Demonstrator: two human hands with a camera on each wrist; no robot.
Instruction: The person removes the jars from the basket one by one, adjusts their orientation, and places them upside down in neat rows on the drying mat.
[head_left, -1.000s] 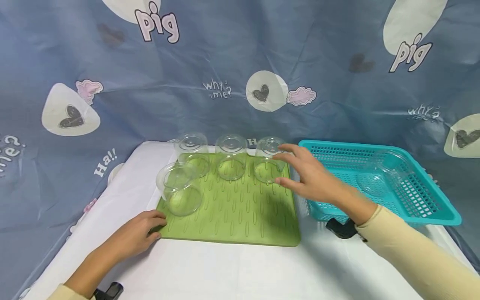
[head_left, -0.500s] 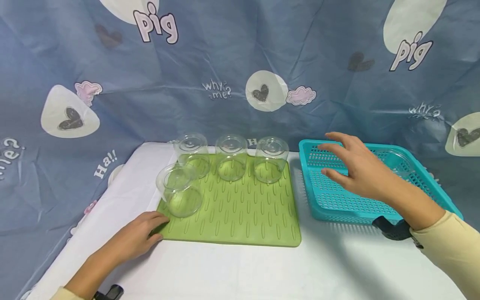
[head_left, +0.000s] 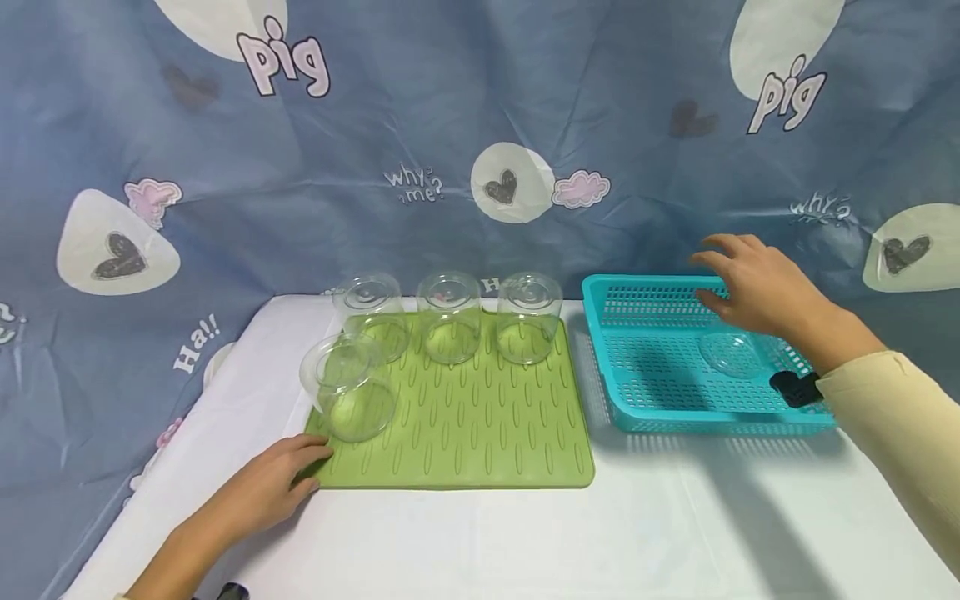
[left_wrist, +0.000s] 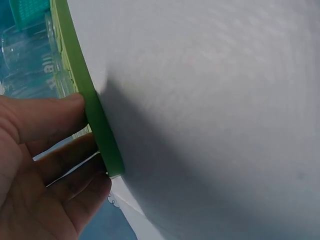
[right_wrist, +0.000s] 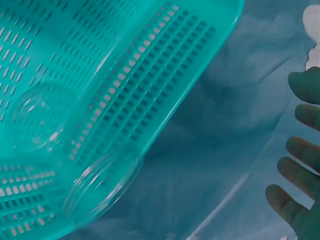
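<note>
My left hand [head_left: 281, 479] rests at the front left corner of a green ribbed mat [head_left: 480, 433], fingertips and thumb touching its edges. In the left wrist view, the thumb lies along the mat's side [left_wrist: 95, 107]. My right hand [head_left: 765, 283] is raised over a turquoise basket [head_left: 720, 421], fingers apart and lightly bent, holding nothing. Below it, a clear cup [head_left: 731, 357] lies in the basket, partly hidden by the hand and wrist. Its rim [right_wrist: 105, 187] shows in the right wrist view. Three clear cups, among them the right one [head_left: 528, 321], stand base up along the mat's back.
Another clear cup [head_left: 352, 396], with its wide rim seemingly upward, stands at the mat's left, close to the left hand. A white cloth [head_left: 525, 542] covers the table. Behind hangs a blue printed sheet [head_left: 375, 225]. The basket stands right of the mat, with a narrow gap.
My right hand has moved right, away from the cup at the mat's back right, to above the basket. My left hand stays at the mat's corner. The head view has shifted slightly.
</note>
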